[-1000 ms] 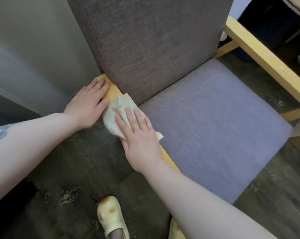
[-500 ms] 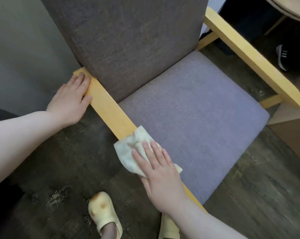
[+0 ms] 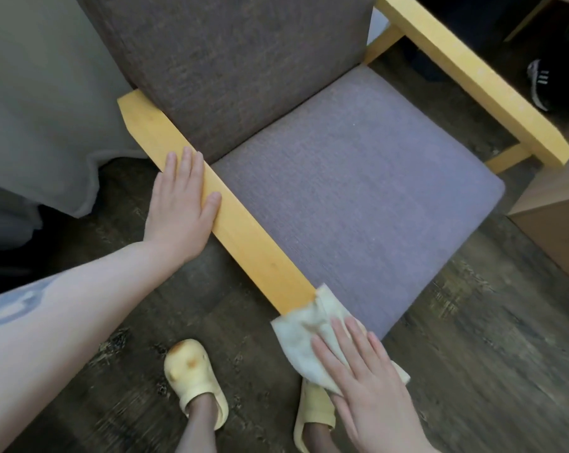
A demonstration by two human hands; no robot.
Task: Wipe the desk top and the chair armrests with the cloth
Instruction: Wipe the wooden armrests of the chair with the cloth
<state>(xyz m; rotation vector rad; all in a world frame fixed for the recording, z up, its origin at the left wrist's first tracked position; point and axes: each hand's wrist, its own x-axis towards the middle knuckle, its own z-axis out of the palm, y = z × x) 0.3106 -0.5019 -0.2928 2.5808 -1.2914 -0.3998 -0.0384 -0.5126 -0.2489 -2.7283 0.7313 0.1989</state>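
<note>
The right hand (image 3: 371, 384) lies flat with fingers spread on the pale cloth (image 3: 312, 341), pressing it on the near end of the left yellow armrest (image 3: 244, 230) of the chair. The left hand (image 3: 182, 204) rests open and flat further along the same armrest, beside the grey seat (image 3: 358, 197), holding nothing. Two yellow slippers (image 3: 191, 371) stand on the dark floor (image 3: 472, 354) below.

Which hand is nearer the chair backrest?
Left. The left hand lies flat on the near armrest beside the backrest; the right hand presses the cloth at the armrest's front end.
</note>
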